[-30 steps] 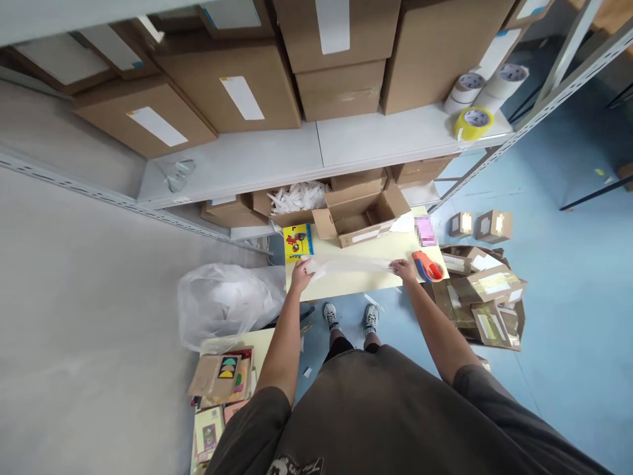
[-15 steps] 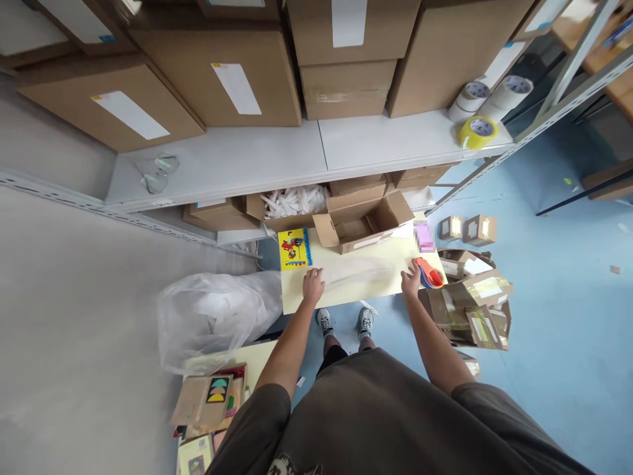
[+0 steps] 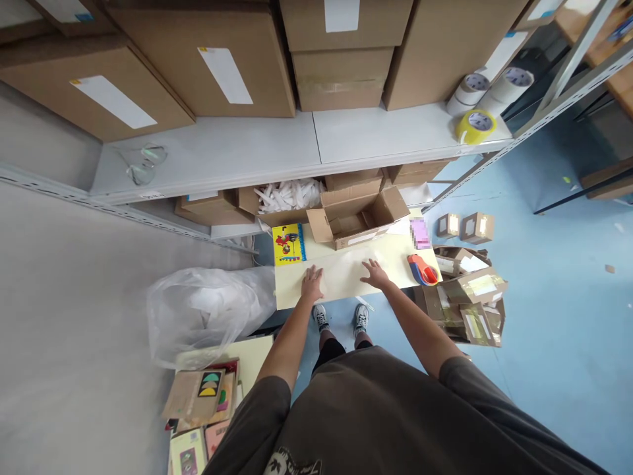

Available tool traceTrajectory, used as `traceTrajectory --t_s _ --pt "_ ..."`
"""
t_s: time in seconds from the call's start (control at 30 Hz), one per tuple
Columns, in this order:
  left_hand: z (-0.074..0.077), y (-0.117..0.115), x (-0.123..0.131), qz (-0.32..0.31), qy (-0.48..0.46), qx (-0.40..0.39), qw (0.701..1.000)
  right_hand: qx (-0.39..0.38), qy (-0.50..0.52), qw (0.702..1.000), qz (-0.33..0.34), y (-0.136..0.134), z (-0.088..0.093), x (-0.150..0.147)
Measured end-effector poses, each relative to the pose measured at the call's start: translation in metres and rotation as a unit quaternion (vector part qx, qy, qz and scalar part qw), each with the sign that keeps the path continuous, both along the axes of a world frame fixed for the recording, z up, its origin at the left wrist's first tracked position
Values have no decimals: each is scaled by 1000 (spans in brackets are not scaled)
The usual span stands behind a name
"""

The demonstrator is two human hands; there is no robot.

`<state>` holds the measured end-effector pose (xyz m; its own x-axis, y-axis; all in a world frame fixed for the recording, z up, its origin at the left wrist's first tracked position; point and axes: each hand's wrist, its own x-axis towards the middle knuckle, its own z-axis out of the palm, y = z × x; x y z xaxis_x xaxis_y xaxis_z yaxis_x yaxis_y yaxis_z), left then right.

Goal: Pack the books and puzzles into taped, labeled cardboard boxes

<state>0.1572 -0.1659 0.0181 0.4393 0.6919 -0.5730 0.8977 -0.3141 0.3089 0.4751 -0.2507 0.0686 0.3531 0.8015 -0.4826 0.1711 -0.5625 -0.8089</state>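
My left hand (image 3: 312, 284) rests flat on a clear plastic sheet (image 3: 346, 267) spread over the pale yellow table (image 3: 287, 298), fingers stretched out. My right hand (image 3: 374, 273) lies open on the same sheet near the table's middle, fingers spread. An open cardboard box (image 3: 353, 216) stands just beyond the hands. A yellow picture card (image 3: 288, 243) lies at the table's far left corner. A red and blue tape dispenser (image 3: 422, 270) sits to the right of my right hand.
A grey shelf (image 3: 306, 148) with big cardboard boxes and tape rolls (image 3: 475, 125) runs above the table. A full plastic bag (image 3: 208, 310) lies on the floor at left, flattened cartons (image 3: 469, 297) at right. A second table with printed cards (image 3: 208, 396) is at lower left.
My hands held the plastic sheet stretched between them; it now lies on the table. My right hand slid left from beside the tape dispenser to the sheet's middle.
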Motion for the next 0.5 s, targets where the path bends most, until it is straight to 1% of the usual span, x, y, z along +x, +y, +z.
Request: traceTrajectory --t_s 0.03,0.1,0.2,0.27,0.33,0.4,0.47,0.5 --pt "-1 3 0 0 2 2 1000 -9 -3 1000 4 -2 -7 3" --pt "-3 10 0 1 8 3 1000 -32 -32 998 34 -9 -22 10" --pt "-4 15 0 1 15 0 1000 -73 -133 979 134 -20 -41 19" --pt "0 13 -1 5 10 2 1000 -91 -181 963 177 -25 -48 22" --pt "7 9 -4 16 -10 11 1000 -92 -206 955 190 -27 -48 20" --pt "16 3 -10 45 -44 29 998 -61 -216 956 187 -26 -41 11" --pt "25 -2 -21 101 -81 50 990 -4 -203 963 175 -22 -30 -7" --pt "29 -4 -28 141 -99 58 983 25 -184 968 166 -18 -24 -20"
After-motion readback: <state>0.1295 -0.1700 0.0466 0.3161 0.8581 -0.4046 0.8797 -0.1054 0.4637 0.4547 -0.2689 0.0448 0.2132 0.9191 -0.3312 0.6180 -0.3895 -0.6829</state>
